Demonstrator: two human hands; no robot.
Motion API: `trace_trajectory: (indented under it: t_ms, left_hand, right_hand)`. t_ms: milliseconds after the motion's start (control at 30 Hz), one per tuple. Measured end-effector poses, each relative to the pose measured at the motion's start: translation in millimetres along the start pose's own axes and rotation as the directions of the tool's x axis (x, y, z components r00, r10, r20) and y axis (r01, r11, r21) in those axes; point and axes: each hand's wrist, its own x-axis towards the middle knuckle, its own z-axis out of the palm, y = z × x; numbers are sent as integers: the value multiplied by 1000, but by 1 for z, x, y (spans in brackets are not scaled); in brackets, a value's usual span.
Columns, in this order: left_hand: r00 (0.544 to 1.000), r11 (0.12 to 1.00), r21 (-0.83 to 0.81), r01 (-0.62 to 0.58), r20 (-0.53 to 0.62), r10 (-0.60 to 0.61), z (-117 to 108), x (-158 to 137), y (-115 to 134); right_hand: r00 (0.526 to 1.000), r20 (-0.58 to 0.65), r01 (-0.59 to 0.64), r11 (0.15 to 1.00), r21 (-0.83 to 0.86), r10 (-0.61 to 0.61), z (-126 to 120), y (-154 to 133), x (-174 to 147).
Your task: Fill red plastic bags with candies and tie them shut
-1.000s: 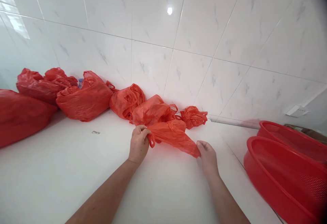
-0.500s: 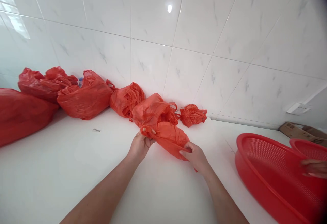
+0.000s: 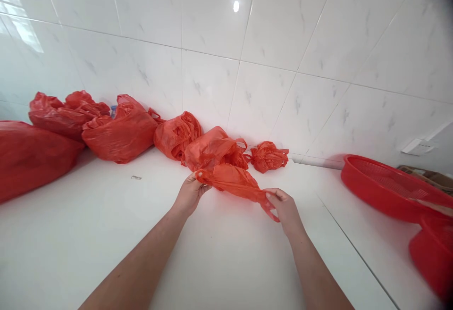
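Note:
A thin red plastic bag (image 3: 235,181) is stretched between my two hands just above the white table. My left hand (image 3: 190,193) pinches its left end, fingers closed on the gathered plastic. At the other end, my right hand (image 3: 283,208) grips the bag between thumb and fingers, and a handle loop hangs below that grip. Right behind the held bag lies a puffed red bag (image 3: 205,150), partly covered by it. A small knotted red bag (image 3: 268,156) rests to the right of that one, against the wall.
More filled red bags (image 3: 120,135) line the wall on the left, with a large one (image 3: 35,159) nearest. Red plastic baskets (image 3: 382,196) stand at the right, where another person's blurred hand shows. Behind them is a cardboard box (image 3: 428,175). A seam crosses the white tabletop (image 3: 219,263).
My right hand has shifted to the right and slightly up, pulling the bag longer and flatter. The red baskets at the right have moved; one now sits farther back, apart from the other.

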Motion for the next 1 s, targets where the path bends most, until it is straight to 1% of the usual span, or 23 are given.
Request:
trace_trajectory:
  t_ms: [33,67,133,167,200,267,333,367,400,433,467,533,567,600,633,667,700,733,800,833,867,933,1000]
  left_hand:
    - [1000,998,63,6,18,-7,-1,-1,-1]
    - [999,993,117,10,35,-14,-1,-2,-1]
    - [997,984,177,26,60,-38,0,-5,0]
    - [996,980,196,38,67,-52,1,-7,1]
    - [995,973,224,49,74,-67,2,-8,3]
    - [989,933,350,77,95,-117,3,-11,3]
    - [983,838,536,100,78,-167,4,-11,0]
    - [985,785,611,102,49,-167,4,-11,-2]
    - [990,745,660,97,13,-140,4,-10,-5]
    - [996,727,682,81,-27,-86,3,-9,-7]
    - [998,730,681,56,-63,-18,3,-7,-9]
    - [988,779,627,6,-123,91,3,-5,-10]
    - [984,809,587,1,-144,104,3,-4,-9]
    - [985,841,541,7,-151,89,4,-4,-7]
    - [988,872,490,18,-142,59,5,-5,-5]
    - [992,897,440,33,-121,23,7,-6,-2]
    - [995,917,397,48,-96,-10,10,-8,0]
    - [997,929,365,56,-76,-31,13,-10,2]
    - [997,936,347,57,-69,-35,20,-14,3]
    - [997,931,359,59,-73,-35,24,-16,3]
    - [997,925,376,61,-71,-37,28,-18,2]
    - [998,916,396,66,-43,-53,35,-21,-2]
    - [996,919,389,67,30,-85,39,-24,-6]
  right_hand:
    - [999,-36,17,997,75,-14,0,1,1]
    - [999,-44,31,988,148,-25,0,1,2]
    - [999,-13,33,969,245,-31,2,2,2]
    - [999,6,32,966,255,-35,3,2,2]
    - [999,19,38,969,243,-44,4,2,1]
    - [997,28,68,978,196,-74,7,2,0]
    - [995,33,89,983,160,-96,8,0,-2]
    - [995,29,94,985,146,-99,7,-1,-2]
    - [995,22,96,987,132,-99,6,-2,-3]
    - [995,8,99,988,116,-100,4,-4,-3]
    - [995,-12,104,990,100,-103,2,-5,-4]
    - [993,-40,111,991,69,-108,-3,-6,-3]
    - [993,-38,111,992,52,-109,-6,-5,-2]
    - [994,-27,108,994,29,-108,-8,-5,-1]
    - [993,-28,117,993,-12,-117,-9,-4,0]
    - [987,-48,148,985,-83,-152,-9,-3,1]
    - [971,-90,202,961,-187,-222,-8,-3,1]
    - [937,-140,264,913,-311,-319,-5,-4,0]
    - [823,-195,370,763,-530,-534,5,-7,-7]
    - [773,-174,419,697,-583,-610,12,-9,-12]
    - [749,-124,473,657,-587,-650,21,-12,-18]
    - [750,24,587,649,-485,-661,38,-15,-29]
    - [763,168,638,686,-351,-624,51,-13,-33]
